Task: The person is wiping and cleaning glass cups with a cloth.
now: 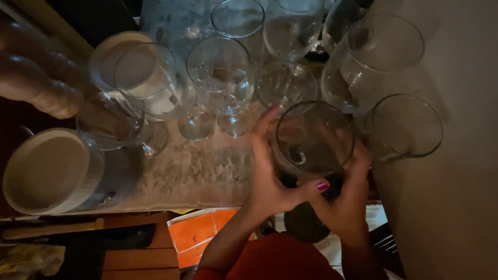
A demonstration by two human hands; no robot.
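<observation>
wine glasses [220, 78] | white cup [46, 171] | orange box [199, 233] | marble counter [192, 171]

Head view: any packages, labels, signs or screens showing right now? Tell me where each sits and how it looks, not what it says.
Orange package: below the counter's front edge, left of the person's left forearm; flat, rectangular, orange with a white edge strip and a small dark mark.
Crumpled yellowish wrapper: bottom left corner, too dim to tell more.
No labels on the wine glasses, no signs or screens visible.

Your count of things on the surface [197, 171]

You have about ten stemmed glasses [220, 72], two white round containers [44, 171], two hands [270, 176].
</observation>
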